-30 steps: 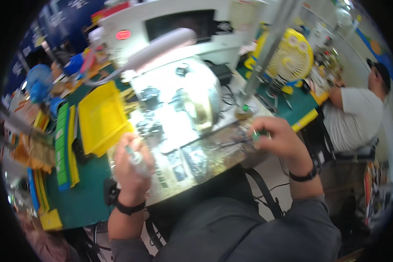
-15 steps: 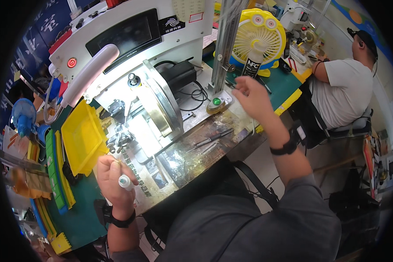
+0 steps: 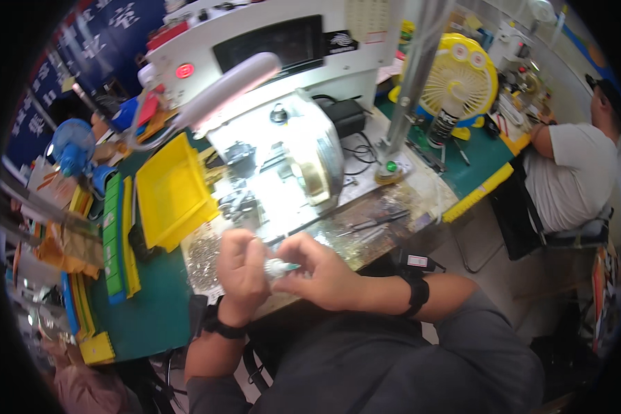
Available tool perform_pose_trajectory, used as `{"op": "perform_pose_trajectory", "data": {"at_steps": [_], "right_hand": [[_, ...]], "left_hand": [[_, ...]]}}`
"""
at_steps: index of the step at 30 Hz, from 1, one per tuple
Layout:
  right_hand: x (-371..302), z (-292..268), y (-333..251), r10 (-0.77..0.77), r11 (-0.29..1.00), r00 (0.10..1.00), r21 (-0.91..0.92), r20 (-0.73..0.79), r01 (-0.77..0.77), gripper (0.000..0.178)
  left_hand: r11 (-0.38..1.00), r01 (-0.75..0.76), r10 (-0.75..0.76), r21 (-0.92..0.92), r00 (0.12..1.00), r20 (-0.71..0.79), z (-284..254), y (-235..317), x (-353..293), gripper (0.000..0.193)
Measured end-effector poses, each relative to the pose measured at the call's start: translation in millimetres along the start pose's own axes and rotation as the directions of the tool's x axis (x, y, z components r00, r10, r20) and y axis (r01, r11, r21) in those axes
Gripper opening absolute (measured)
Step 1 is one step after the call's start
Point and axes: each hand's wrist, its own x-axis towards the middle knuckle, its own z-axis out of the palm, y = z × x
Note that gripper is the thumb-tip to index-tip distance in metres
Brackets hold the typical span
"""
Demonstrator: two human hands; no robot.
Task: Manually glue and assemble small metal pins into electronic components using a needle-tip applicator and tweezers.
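Right now, a small white bottle with a green tapered tip [image 3: 277, 268] sits between my two hands, above the near edge of the worktable [image 3: 376, 252]. My left hand [image 3: 243, 270] is closed round its body; my right hand [image 3: 319, 274] has its fingers curled beside the tip, and I cannot tell whether they pinch anything. The bottle lies tilted, tip toward my right, its surface pale and slightly blurred, so I can't make out any print on it.

Writing shows around me. Large white characters run across a dark-blue banner [image 3: 93, 43] at upper left. On the big white machine [image 3: 355, 76], a black rectangular label with a white swirl emblem [image 3: 340, 42] sits beside a dark screen [image 3: 269, 45], and a pale printed sheet with a red-outlined box [image 3: 366, 21] is fixed further right. A red-lit round button [image 3: 185, 71] glows left of the screen. Bold white lettering marks a black-banded cylindrical container [image 3: 444, 126] before the yellow cartoon-eyed fan [image 3: 460, 79]. Near my right wrist, a black box [image 3: 431, 265] carries a small white label with red on it.
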Motion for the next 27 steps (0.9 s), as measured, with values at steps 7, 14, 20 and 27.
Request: {"op": "perform_pose_trajectory", "data": {"at_steps": [7, 14, 20, 27], "right_hand": [[2, 4, -2, 0.062, 0.997, 0.996, -0.045, -0.069, -0.065, 0.038], [7, 6, 6, 0.04, 0.993, 0.994, 0.111, -0.1, -0.029, 0.037], [4, -6, 7, 0.035, 0.991, 0.994, 0.135, -0.101, -0.021, 0.031], [-12, -39, -12, -0.07, 0.944, 0.996, 0.32, -0.057, 0.085, 0.028]], "left_hand": [[0.999, 0.048, -0.048, -0.021, 0.999, 0.001, 0, -3, 0, 0.002], [0.999, 0.04, -0.039, -0.014, 0.999, 0.015, 1, -4, 1, 0.004], [0.999, -0.005, 0.004, 0.046, 1.0, 0.028, -1, -3, 3, 0.003], [0.807, -0.414, 0.402, 0.421, 0.907, 0.122, -1, 17, 17, 0.013]]}}
